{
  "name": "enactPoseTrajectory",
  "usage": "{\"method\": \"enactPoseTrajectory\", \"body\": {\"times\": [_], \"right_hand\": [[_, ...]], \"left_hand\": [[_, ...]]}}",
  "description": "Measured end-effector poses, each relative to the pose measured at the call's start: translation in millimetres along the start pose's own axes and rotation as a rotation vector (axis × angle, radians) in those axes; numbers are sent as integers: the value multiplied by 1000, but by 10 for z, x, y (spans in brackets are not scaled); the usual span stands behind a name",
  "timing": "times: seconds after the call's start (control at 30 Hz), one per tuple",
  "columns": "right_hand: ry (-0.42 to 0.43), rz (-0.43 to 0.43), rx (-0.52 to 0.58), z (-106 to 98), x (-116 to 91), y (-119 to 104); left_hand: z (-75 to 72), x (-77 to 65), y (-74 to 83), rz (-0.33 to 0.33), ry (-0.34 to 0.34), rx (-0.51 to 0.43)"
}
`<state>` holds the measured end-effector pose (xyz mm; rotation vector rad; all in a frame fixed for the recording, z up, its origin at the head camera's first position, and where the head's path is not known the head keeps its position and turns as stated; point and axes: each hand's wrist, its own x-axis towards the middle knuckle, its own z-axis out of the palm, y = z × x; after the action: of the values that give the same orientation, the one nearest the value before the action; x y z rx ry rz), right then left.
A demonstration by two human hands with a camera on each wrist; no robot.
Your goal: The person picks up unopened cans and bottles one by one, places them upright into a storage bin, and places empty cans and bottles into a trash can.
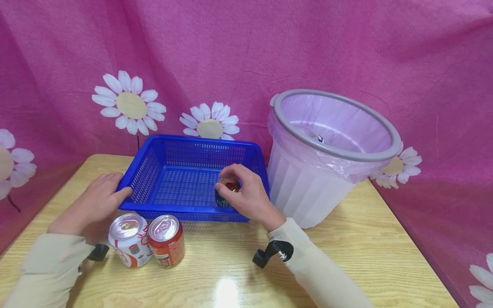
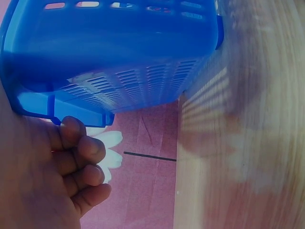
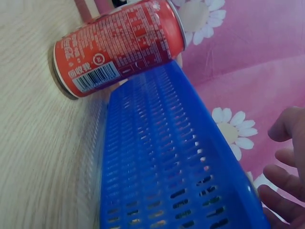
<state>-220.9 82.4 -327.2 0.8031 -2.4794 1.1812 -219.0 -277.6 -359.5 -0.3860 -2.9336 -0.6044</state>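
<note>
A blue plastic basket [image 1: 192, 216] stands on the table, and my left hand [image 1: 98, 194] grips its left front corner. The left wrist view shows the left fingers [image 2: 90, 148] curled at the basket's rim. My right hand [image 1: 248, 192] is over the basket's right side, thumb and fingers bowed apart. Below them stands a dark drink can [image 1: 221, 201], its top partly covered by the hand. In the right wrist view, the right fingers [image 3: 281, 179] are above the rim. A white Coke can [image 1: 132, 250] and a red Coke can [image 1: 171, 248] stand upright before the basket.
Right of the basket stands a tall white bin [image 1: 298, 188] with a grey rim and a clear liner. Something small, blue and yellow [image 1: 320, 139], shows inside it. A pink flowered curtain [image 1: 239, 55] hangs behind the wooden table [image 1: 215, 273].
</note>
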Motion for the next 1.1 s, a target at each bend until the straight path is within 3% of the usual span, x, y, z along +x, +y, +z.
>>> {"method": "enactPoseTrajectory", "body": {"times": [0.37,0.73,1.1], "right_hand": [[-48,-42,33,69,-66,-169],[-71,-175,-11,191,-130,-305],[-120,-148,69,286,-208,-368]], "left_hand": [[-9,1,0,0,1,-1],[1,5,2,23,32,-1],[10,1,-8,29,38,0]]}}
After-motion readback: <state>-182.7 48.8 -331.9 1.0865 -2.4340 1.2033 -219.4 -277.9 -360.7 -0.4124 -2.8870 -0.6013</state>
